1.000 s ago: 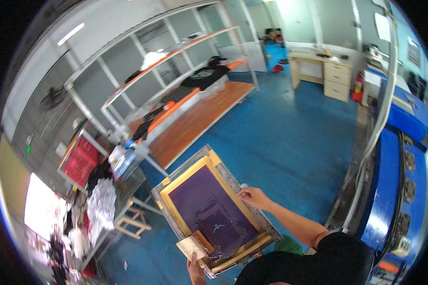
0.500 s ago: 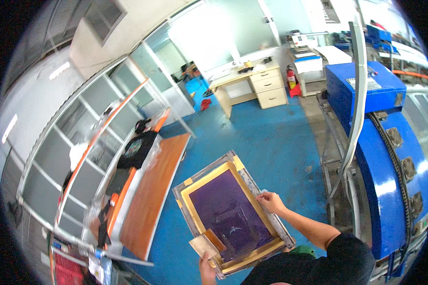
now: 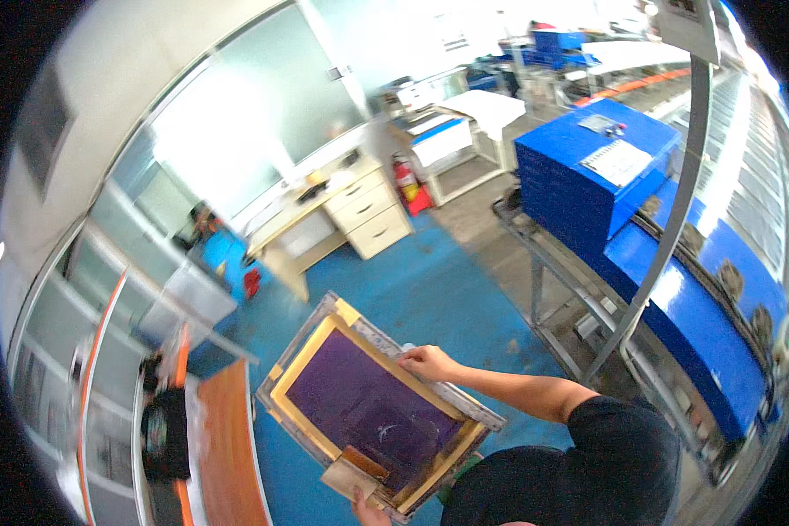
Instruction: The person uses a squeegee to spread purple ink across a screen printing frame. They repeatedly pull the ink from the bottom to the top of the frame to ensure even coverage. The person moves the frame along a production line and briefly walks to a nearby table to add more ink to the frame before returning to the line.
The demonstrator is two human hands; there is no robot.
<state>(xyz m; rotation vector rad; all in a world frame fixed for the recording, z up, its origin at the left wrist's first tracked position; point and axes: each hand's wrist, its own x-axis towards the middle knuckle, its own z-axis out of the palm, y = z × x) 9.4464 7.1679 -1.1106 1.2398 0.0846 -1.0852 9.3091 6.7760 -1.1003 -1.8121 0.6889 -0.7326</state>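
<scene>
A screen printing frame (image 3: 300, 419) is tilted in front of me, with yellow tape around a dark purple mesh (image 3: 359, 386). My right hand (image 3: 428, 362) is closed on its far right edge. A small pale thing shows by those fingertips, too small to name. On the near left corner lies a squeegee (image 3: 351, 478) with a light wooden handle and a brown blade side. My left hand (image 3: 370, 510) is closed at that corner, gripping the squeegee against the frame; its fingers are partly hidden underneath. A pale smear marks the mesh.
A blue machine (image 3: 587, 162) with a chain stands at right, behind a metal post (image 3: 682, 202). Ahead are a cream desk (image 3: 373, 215), a red fire extinguisher (image 3: 405, 180) and a white table (image 3: 486, 110). An orange-brown bench (image 3: 228, 447) runs along the left, on blue floor (image 3: 447, 307).
The view has swung to the right, so the desk and blue machine sit further left. The frame and squeegee stay in my hands, moved left in the picture.
</scene>
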